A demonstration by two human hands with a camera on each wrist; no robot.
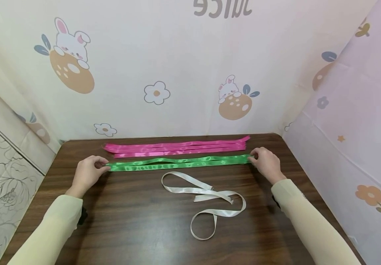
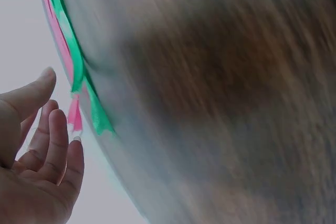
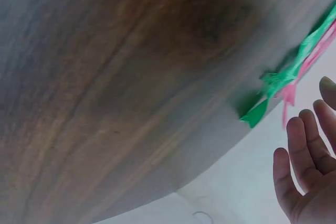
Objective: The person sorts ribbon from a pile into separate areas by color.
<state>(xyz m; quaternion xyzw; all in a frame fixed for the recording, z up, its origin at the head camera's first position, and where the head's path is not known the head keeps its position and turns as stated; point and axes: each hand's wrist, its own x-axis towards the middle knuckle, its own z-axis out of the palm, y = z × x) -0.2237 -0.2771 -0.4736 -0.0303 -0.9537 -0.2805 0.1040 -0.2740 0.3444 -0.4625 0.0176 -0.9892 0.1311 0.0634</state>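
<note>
A folded green satin ribbon (image 1: 150,167) lies lengthwise across the dark wooden table (image 1: 127,224). At its left end is my left hand (image 1: 87,173), and my right hand (image 1: 267,165) is at its right end. The left wrist view shows the left hand (image 2: 39,156) with thumb and fingers apart, beside loose ends of the green ribbon (image 2: 97,111). Likewise, in the right wrist view, the fingers of the right hand (image 3: 310,166) are spread, with the green ribbon's end (image 3: 255,114) free of them. Just behind the green lies a folded pink ribbon (image 1: 177,149).
A loosely looped white ribbon (image 1: 225,212) lies in front of the green one, near the table's middle. Behind the table hangs a pale curtain (image 1: 183,110) printed with rabbits and flowers, and more patterned cloth (image 1: 336,158) stands along the right side.
</note>
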